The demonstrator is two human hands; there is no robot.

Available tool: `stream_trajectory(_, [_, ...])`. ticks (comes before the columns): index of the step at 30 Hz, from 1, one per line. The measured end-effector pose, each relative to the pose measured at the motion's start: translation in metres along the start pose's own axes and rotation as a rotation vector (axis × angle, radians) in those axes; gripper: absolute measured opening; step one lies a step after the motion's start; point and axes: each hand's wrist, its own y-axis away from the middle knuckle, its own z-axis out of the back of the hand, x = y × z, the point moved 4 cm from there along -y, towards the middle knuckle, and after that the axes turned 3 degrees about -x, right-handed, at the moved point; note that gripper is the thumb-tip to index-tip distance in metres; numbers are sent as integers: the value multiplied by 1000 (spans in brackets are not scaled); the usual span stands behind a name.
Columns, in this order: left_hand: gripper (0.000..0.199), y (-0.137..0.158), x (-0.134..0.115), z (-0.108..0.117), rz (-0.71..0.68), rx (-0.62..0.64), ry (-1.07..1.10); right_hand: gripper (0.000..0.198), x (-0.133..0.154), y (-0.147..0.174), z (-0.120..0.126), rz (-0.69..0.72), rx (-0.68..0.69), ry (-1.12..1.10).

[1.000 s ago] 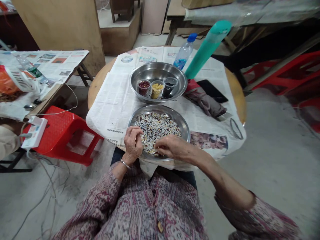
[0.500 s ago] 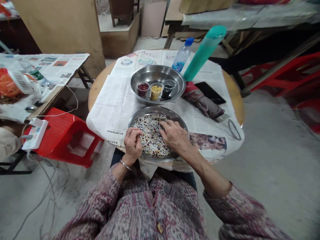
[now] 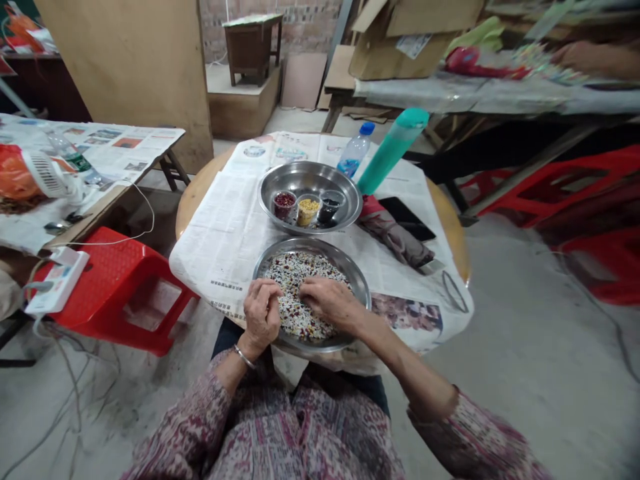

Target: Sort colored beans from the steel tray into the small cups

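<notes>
Head view: a person is at a round desk [image 3: 193, 200] spread with newspaper [image 3: 215, 233], both hands at a shallow steel dish [image 3: 359, 283], the landmark for every place below.
Mixed grains: small white, dark, red and yellow bits [image 3: 300, 267] lie in a flat layer inside the dish; too small to tell grains from beads.
Left hand: fingers curled in [image 3: 263, 310] at the dish's left rim; whether anything is pinched in them, I cannot tell.
Right hand: reaches over the dish's right side [image 3: 330, 300], fingers bent down to the layer; the tips are hidden, so a grasp cannot be told.
Basin and cups: just beyond the dish, a deeper steel basin [image 3: 310, 177] holds three clear cups, of red [image 3: 284, 205], yellow [image 3: 307, 211] and black bits [image 3: 330, 208].
Handling: fingering through the layer seems the step in hand; I judge it best done with light fingertips, a thin spread, and no push against the dish, lest bits spill over the rim.
Direction: the dish lies flat, hollow side up, round, with no long axis; the layer follows its shape and points nowhere. Single bits show no readable axis. The cups stand mouths up, in a row crosswise beyond the dish.
</notes>
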Motion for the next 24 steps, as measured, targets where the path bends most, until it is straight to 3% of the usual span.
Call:
stream_trajectory(5, [19, -1, -1, 1, -5, -3, 11, 17, -22, 1, 21, -168, -29, 95])
stream_trajectory(10, [19, 0, 0, 1, -5, -3, 14, 22, -38, -18, 68, -366, -380, 51])
stream_trajectory(14, [19, 1, 1, 1, 4, 9, 20, 24, -72, -47, 106, -512, -580, 82])
stream_trajectory(18, [20, 0, 1, 1, 21, -4, 30, 20, -112, -85, 124, -652, -515, 122])
stream_trajectory(24, [20, -2, -1, 2, 18, -1, 35, 20, -135, -128, 125, -667, -225, 209])
